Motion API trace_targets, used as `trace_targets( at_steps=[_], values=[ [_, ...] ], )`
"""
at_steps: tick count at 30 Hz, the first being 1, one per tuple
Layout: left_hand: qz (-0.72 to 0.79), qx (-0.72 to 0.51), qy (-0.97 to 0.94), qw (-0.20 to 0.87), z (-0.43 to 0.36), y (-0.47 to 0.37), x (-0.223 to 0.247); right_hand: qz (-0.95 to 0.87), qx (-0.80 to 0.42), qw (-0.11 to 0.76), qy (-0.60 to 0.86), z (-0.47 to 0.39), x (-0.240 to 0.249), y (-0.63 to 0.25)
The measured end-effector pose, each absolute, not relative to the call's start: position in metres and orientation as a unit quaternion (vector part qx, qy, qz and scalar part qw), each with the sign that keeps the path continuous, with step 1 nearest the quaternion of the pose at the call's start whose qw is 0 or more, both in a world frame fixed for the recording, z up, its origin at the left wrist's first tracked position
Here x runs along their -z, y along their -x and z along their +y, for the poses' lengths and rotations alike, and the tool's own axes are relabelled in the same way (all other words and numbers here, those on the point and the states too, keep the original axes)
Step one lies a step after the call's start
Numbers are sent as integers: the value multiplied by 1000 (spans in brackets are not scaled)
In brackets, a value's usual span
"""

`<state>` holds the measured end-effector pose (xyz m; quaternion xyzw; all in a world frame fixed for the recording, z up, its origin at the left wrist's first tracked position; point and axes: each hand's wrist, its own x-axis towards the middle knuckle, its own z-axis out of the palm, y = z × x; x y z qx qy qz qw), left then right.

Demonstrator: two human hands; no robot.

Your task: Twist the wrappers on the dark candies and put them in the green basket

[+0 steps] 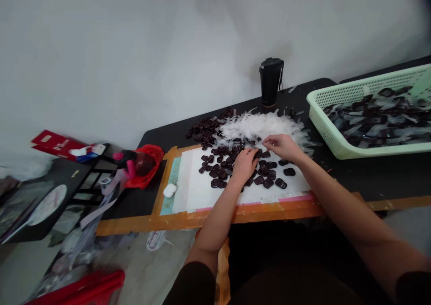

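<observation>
Many small dark glossy pieces [268, 183], rounded-rectangular in shape, lie scattered over a white sheet [197, 195] on the table. My left hand [245, 163] is low over them, its bent fingers closed at the edge of one dark piece [258, 154]. To its right, my right hand [283, 146] has thumb and fingertips drawn together in a pinch; whatever is between them is too small to make out. Behind both hands spreads a heap of whitish translucent strips [262, 124]. A pile of more dark pieces [205, 129] sits left of that heap.
A pale green basket [323, 134] with strips and dark pieces stands at right. A black lidded tumbler [270, 83] is at the back by the wall. On the left are a white case [169, 190], a red tray [156, 154] and a red box [57, 143]. Orange tape edges the table.
</observation>
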<state>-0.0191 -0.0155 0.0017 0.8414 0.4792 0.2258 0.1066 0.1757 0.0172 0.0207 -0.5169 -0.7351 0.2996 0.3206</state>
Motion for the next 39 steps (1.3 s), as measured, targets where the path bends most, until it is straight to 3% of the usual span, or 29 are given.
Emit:
trace_targets(
  at_steps=[8, 18, 21, 25, 28, 39],
  values=[
    [451, -234, -855, 107, -15, 17, -7, -717, -293, 354, 524, 12, -25, -169],
    [538, -253, -795, 119, -13, 16, -2, -726, -318, 366, 488, 10, -21, -162],
    [551, -334, -734, 214, -11, 18, -4, -720, -326, 375, 484, 8, -23, -161],
    [500, -502, -522, 476, -7, 22, -9, -699, -347, 402, 480, 4, -25, -156],
    [425, -541, -410, 598, -5, 22, -13, -701, -337, 423, 464, -3, -25, -149],
    [389, -544, -385, 636, -7, 18, -13, -760, -171, 386, 494, -16, -26, -141]
  ],
)
